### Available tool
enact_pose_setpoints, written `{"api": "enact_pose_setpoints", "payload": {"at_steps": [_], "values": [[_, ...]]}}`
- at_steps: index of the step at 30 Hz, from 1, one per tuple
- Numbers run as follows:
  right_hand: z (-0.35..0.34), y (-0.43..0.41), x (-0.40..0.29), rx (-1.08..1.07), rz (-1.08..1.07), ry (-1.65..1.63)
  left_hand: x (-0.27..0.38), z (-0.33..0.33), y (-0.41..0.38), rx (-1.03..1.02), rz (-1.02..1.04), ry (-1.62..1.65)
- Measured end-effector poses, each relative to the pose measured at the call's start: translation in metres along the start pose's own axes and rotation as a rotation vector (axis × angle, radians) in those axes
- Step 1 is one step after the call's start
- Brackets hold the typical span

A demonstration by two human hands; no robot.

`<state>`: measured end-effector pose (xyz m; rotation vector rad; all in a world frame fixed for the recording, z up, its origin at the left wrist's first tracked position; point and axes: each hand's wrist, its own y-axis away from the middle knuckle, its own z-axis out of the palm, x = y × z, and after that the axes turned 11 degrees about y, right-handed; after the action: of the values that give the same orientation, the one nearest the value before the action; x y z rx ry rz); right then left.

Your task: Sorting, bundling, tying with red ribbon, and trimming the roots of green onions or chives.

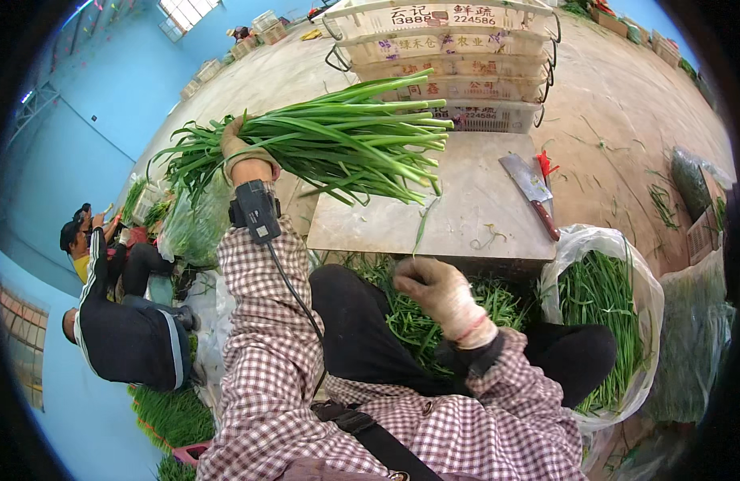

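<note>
My left hand (241, 147), in a tan work glove, is closed around a thick bundle of long flat green leaves (340, 129), which look like garlic chives. Their pale cut ends point right, over a low board table (370, 222), while the leafy tips droop on the left. My gloved right hand (439, 294) is at the table's front edge, fingers curled. One loose leaf (426, 225) runs down the board to its fingertips; whether they pinch it is unclear. To the right on the board lies a cleaver (526, 177) with a wooden handle.
Stacked white plastic crates (448, 48) stand behind the board. A red tie (545, 163) lies by the cleaver. A lined container of greens (601, 324) is beside my right knee. Leaf trimmings (418, 324) lie between my legs. Another person (129, 343) sits at left, near bagged greens (195, 222).
</note>
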<state>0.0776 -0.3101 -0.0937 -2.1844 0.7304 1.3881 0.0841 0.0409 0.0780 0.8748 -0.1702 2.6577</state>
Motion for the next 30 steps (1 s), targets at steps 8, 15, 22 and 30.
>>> {"api": "enact_pose_setpoints", "payload": {"at_steps": [8,15,22,30], "values": [[0.0,-0.065,-0.029,0.052,0.216,-0.63,-0.033,0.01,0.035,-0.008,-0.048,0.069],[0.0,0.03,0.129,-0.391,0.093,0.704,-0.028,-0.005,0.018,-0.002,-0.091,0.029],[0.031,-0.057,-0.016,0.355,-0.111,0.411,-0.048,0.006,0.029,-0.124,-0.097,-0.008],[0.04,-0.02,0.081,-0.291,-0.072,0.719,-0.027,-0.038,0.074,-0.225,-0.053,-0.182]]}}
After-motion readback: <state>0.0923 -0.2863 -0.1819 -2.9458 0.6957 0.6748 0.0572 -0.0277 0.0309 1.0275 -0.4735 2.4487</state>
